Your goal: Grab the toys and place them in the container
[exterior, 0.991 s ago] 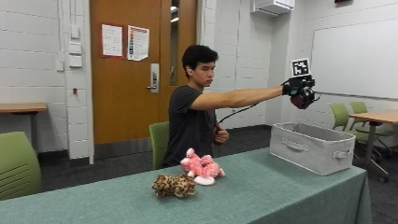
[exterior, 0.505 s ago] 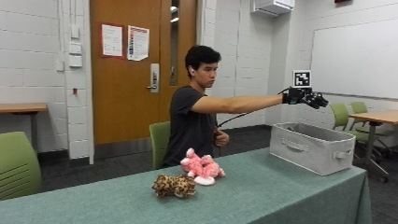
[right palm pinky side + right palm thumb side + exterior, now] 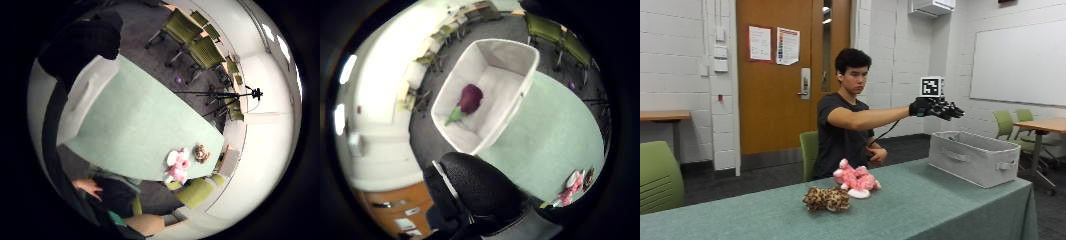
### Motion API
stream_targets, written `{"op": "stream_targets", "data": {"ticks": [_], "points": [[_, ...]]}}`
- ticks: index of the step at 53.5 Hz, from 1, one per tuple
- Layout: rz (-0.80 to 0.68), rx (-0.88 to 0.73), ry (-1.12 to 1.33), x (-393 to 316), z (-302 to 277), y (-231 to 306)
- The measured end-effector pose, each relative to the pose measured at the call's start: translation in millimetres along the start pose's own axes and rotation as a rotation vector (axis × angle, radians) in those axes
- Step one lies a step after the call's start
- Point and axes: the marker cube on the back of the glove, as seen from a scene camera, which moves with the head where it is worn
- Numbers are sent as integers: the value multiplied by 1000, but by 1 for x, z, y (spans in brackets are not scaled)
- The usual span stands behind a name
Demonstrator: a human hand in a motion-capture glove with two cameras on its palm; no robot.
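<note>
A dark red toy lies inside the grey container. Pink toy and leopard toy rest on the worktop, at the container's 9 o'clock. Gloved right hand hovers above the container, grip wide, holding nothing.

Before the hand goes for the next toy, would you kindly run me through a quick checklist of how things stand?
1. Gloved hand free to grasp: ok; its fingers are spread and hold nothing, above the bin.
2. First toy delivered: ok; a dark red toy lies on the bin's floor.
3. Room left in the bin: ok; most of its floor is bare.
4. Toys left to collect: not ok; the pink toy and the spotted toy sit on the table.
5. Those two apart for a single grab: cannot tell; they look as if they touch.
6. Bare hand out of the way: ok; it is down by the person's lap.
</note>
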Motion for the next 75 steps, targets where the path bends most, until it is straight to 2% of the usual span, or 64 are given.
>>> {"op": "stream_targets", "data": {"ticks": [8,16,32,42,56,75], "points": [[-16,14,-16,41,1,49],[128,18,-29,115,4,97],[243,-13,-53,207,45,175],[298,-127,-39,235,105,198],[338,-241,-46,255,188,202],[340,-334,-96,253,227,218]]}}
